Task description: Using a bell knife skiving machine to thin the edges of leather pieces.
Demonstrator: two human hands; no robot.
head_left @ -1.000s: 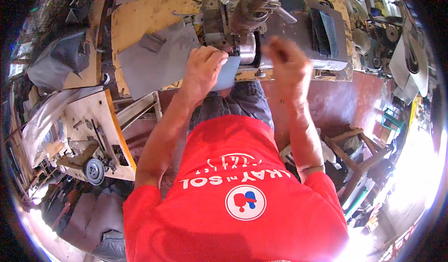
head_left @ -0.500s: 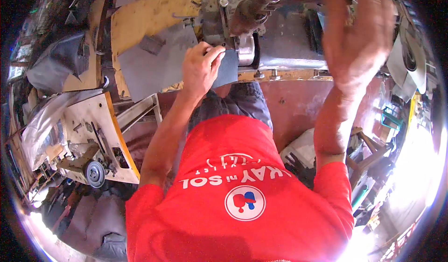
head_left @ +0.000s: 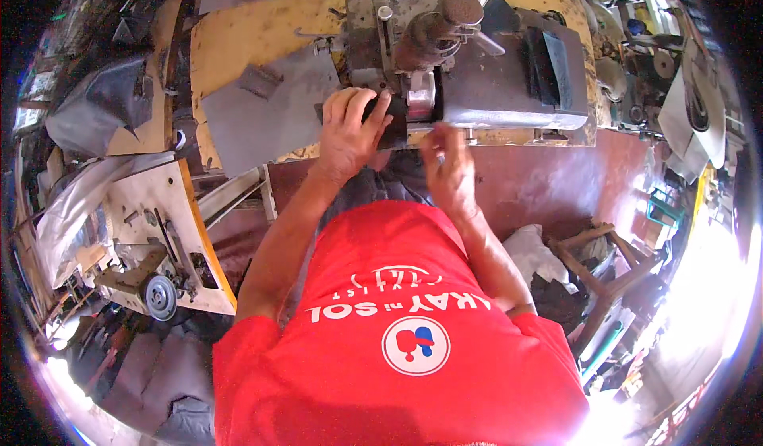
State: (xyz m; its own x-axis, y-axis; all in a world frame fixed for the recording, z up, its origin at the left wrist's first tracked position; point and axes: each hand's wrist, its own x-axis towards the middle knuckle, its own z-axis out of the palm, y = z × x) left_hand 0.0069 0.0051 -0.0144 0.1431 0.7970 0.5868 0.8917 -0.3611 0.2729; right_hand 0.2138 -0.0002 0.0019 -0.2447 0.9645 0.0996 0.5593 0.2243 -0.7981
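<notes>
My left hand (head_left: 351, 130) grips a dark grey piece of material (head_left: 391, 128) and presses it against the shiny metal roller (head_left: 421, 100) of a grey machine (head_left: 445, 40) on a worn yellow table (head_left: 238, 36). My right hand (head_left: 450, 168) is just below the roller at the table's front edge, fingers loosely curled and blurred; whether it holds anything is unclear. My red shirt (head_left: 397, 327) fills the lower middle of the view.
A grey sheet (head_left: 262, 108) lies on the table left of the machine, with a stack of dark pieces (head_left: 548, 68) on its right. A pale sewing-machine table (head_left: 155, 231) stands at the left. A wooden stool (head_left: 604, 271) and cluttered tools are at the right.
My right hand was by the roller, rose high to the upper right, and has come back down below the roller. My left hand stayed on the dark piece at the machine.
</notes>
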